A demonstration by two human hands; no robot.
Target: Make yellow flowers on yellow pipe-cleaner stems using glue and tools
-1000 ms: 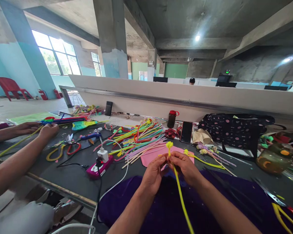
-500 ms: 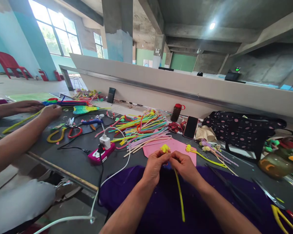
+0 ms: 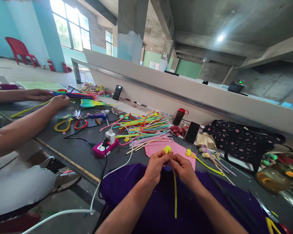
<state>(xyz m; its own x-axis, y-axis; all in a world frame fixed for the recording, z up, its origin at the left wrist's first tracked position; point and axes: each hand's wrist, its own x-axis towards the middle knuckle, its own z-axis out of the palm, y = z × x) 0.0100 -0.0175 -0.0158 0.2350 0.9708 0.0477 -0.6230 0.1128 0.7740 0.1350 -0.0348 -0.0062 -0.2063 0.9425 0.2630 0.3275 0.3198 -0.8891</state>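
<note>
Fingers of my left hand (image 3: 155, 165) are closed on a yellow pipe-cleaner flower (image 3: 167, 149), whose bunched head sticks up above them. Right beside it, my right hand (image 3: 183, 166) pinches a yellow pipe cleaner (image 3: 175, 198) that hangs down over the dark purple cloth (image 3: 127, 182). My fingertips meet and hide where the stem joins the head. A pink sheet (image 3: 152, 150) lies just beyond my hands. On its right edge rests another yellow flower (image 3: 188, 152) with a long stem.
Loose coloured pipe cleaners (image 3: 146, 126) are piled ahead. A magenta power strip (image 3: 104, 149) with cables sits left. Scissors (image 3: 63, 125) lie farther left, near a co-worker's hands (image 3: 60, 102). A phone (image 3: 191, 132), red-lidded bottle (image 3: 178, 117), black patterned bag (image 3: 236, 138) and amber jar (image 3: 273, 178) stand right.
The view has turned slightly left and tilted. My hands keep their hold on the yellow flower and stem; the hanging stem end has swung a little left.
</note>
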